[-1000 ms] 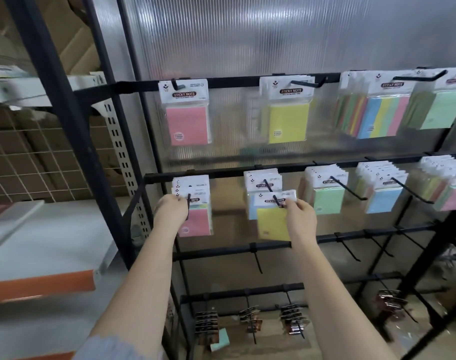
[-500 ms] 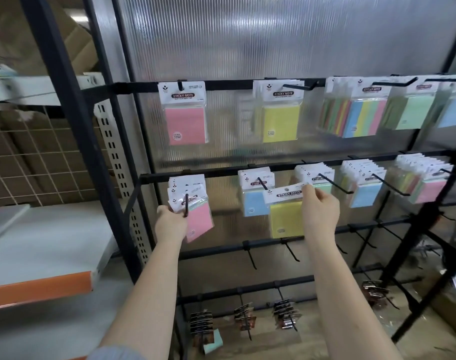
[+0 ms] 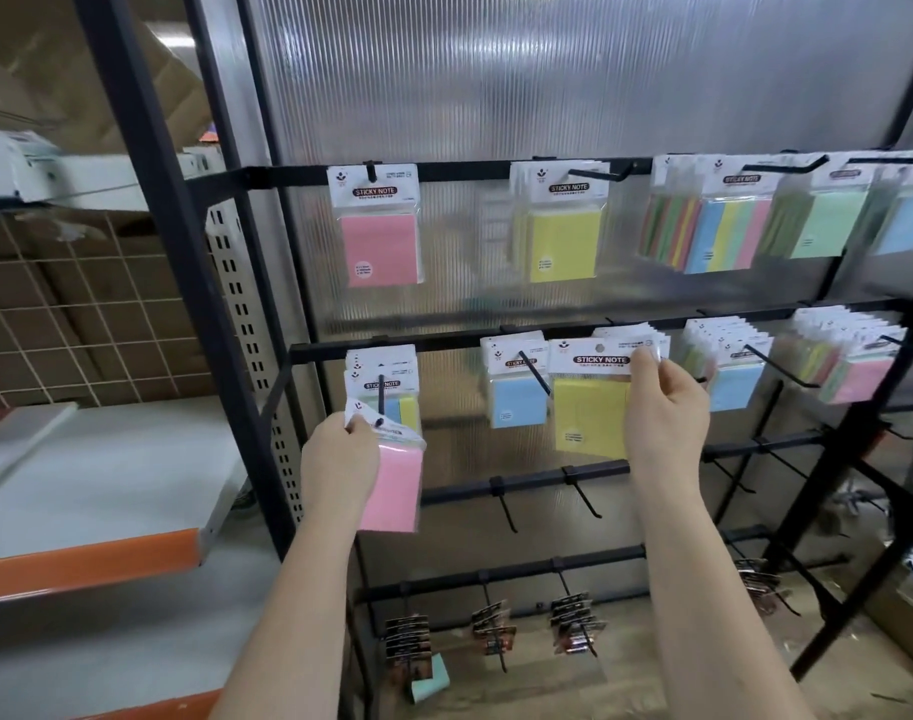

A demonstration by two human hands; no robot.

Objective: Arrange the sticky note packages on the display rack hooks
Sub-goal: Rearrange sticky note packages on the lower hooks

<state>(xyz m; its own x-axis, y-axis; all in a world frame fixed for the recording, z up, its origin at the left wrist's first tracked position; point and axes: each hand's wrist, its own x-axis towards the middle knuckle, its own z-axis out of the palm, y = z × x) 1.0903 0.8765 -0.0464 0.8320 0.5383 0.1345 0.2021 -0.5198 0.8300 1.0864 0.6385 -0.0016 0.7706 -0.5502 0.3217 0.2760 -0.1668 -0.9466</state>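
Ribbed translucent wall panel [image 3: 547,85] behind; white shelf with orange edge [image 3: 95,553] left, wire grid [image 3: 54,314] above it, brown floor [image 3: 667,683] below.

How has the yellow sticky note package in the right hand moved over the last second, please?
Yes: the yellow package, off its hook, has shifted right in the right hand, now clear of the blue packages' hook.

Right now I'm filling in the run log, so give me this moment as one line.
left hand: holds pink package, off hook | right hand: pinches yellow package header, off hook | rack: partly stocked
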